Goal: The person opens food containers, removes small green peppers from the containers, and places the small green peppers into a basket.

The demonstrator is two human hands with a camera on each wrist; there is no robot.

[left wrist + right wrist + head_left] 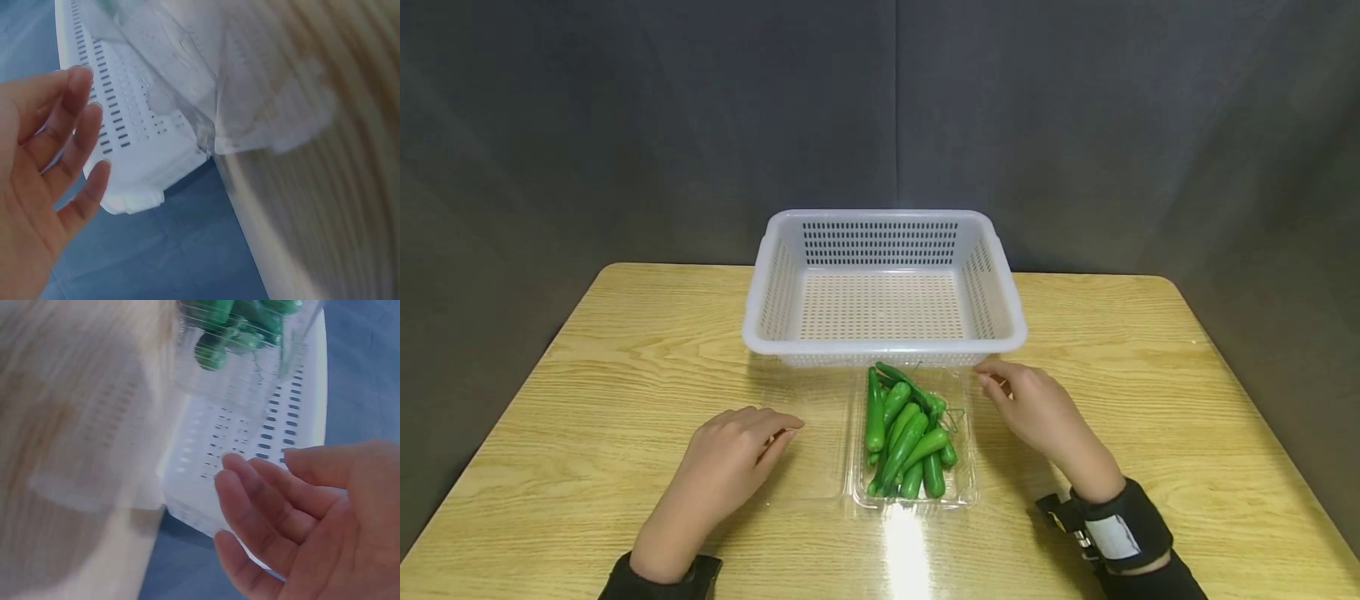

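Observation:
In the head view, a clear plastic clamshell box (966, 492) lies opened flat on the table. Its right half holds several long green vegetables (904, 446) that look like green peppers, piled loosely. The transparent lid (808, 467) spreads out to the left. My left hand (730, 458) hovers by the lid's left edge, fingers loosely bent and holding nothing. Near the box's far right corner is my right hand (1033, 408), also holding nothing, its fingers relaxed. The right wrist view shows space between those fingers (250, 494) and the box; whether the fingertips graze it elsewhere, I cannot tell.
A white perforated plastic basket (1011, 329) stands just behind the box, with nothing in it. The wooden table (625, 358) extends to both sides. Dark grey fabric (700, 125) hangs behind the table.

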